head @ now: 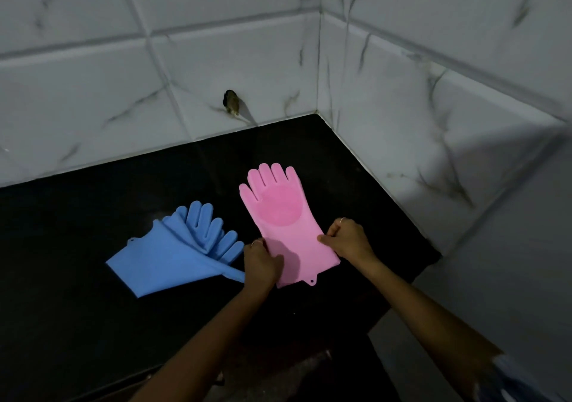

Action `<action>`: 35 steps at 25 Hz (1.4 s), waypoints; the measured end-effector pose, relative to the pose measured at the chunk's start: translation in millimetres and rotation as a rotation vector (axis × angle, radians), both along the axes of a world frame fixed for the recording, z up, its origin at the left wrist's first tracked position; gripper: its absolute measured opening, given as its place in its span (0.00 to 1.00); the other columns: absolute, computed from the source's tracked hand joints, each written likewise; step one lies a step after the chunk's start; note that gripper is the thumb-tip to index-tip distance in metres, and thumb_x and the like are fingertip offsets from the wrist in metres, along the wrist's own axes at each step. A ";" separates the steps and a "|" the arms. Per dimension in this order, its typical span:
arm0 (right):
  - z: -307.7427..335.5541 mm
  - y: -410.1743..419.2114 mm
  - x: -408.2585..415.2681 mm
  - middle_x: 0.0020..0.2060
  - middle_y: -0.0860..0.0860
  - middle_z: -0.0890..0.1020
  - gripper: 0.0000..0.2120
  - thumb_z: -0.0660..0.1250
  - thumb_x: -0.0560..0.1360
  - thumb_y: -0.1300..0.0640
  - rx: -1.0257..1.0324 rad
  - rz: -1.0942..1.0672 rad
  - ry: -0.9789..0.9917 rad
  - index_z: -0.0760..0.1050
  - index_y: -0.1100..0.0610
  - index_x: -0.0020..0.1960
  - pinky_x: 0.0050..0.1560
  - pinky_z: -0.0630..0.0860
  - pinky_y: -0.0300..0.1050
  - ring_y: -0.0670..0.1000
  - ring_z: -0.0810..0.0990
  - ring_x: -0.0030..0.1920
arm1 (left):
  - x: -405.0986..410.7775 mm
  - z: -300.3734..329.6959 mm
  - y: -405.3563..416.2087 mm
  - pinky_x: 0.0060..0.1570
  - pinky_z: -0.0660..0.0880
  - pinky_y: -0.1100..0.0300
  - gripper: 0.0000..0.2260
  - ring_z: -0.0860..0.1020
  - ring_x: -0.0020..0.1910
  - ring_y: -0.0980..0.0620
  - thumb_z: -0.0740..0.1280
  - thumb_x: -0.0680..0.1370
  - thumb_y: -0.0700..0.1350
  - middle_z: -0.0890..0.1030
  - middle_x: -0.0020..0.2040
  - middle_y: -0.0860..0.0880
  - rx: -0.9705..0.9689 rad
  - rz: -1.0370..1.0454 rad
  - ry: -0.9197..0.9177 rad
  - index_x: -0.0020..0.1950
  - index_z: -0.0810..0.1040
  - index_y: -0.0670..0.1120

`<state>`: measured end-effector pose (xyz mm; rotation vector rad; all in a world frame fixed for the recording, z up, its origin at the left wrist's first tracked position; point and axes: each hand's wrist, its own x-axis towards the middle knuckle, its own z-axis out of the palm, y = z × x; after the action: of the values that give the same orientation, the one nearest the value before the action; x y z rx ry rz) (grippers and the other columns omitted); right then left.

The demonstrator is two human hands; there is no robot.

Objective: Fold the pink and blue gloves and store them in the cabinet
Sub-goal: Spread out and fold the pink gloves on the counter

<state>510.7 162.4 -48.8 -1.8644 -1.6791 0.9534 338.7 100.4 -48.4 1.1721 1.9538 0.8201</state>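
Pink glove (280, 213) flat on countertop (93, 247), pinched by both hands (261, 262)

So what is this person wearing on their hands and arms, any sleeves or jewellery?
Both forearms are bare, no gloves on. The left hand has a thin ring on one finger, and the right hand has one too. Near the right elbow, at the picture's lower right corner, there is a bit of pale patterned cloth, perhaps a sleeve.

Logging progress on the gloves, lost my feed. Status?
Left hand and right hand grip the cuff edges of the pink glove, flat and unfolded on the black counter. Blue glove lies folded alongside. Nothing in the way.
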 end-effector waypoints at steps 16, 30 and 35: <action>-15.6 -74.8 -17.0 0.54 0.50 0.83 0.14 0.65 0.75 0.57 0.615 0.484 -0.428 0.76 0.55 0.61 0.68 0.67 0.49 0.49 0.81 0.56 | -5.6 13.7 12.9 0.19 0.74 0.67 0.15 0.76 0.35 0.50 0.67 0.75 0.33 0.77 0.44 0.41 -0.112 0.309 -0.766 0.61 0.70 0.38; 75.1 -52.7 -23.6 0.49 0.53 0.83 0.11 0.62 0.78 0.52 0.165 0.915 -0.445 0.77 0.55 0.57 0.42 0.76 0.42 0.48 0.81 0.43 | -37.1 3.2 9.1 0.40 0.69 0.66 0.14 0.75 0.43 0.61 0.56 0.82 0.49 0.78 0.49 0.52 0.034 -0.030 -0.232 0.52 0.80 0.46; 108.6 -4.3 -42.0 0.53 0.55 0.80 0.13 0.59 0.78 0.51 0.215 0.846 -0.629 0.74 0.54 0.60 0.43 0.68 0.46 0.56 0.80 0.51 | -39.2 -3.2 10.0 0.35 0.70 0.63 0.17 0.76 0.39 0.56 0.53 0.81 0.57 0.79 0.45 0.47 -0.111 -0.005 -0.199 0.44 0.75 0.49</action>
<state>468.7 158.1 59.9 -1.3571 -2.9343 0.4025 299.4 110.4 -51.6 0.9907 1.8082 0.7845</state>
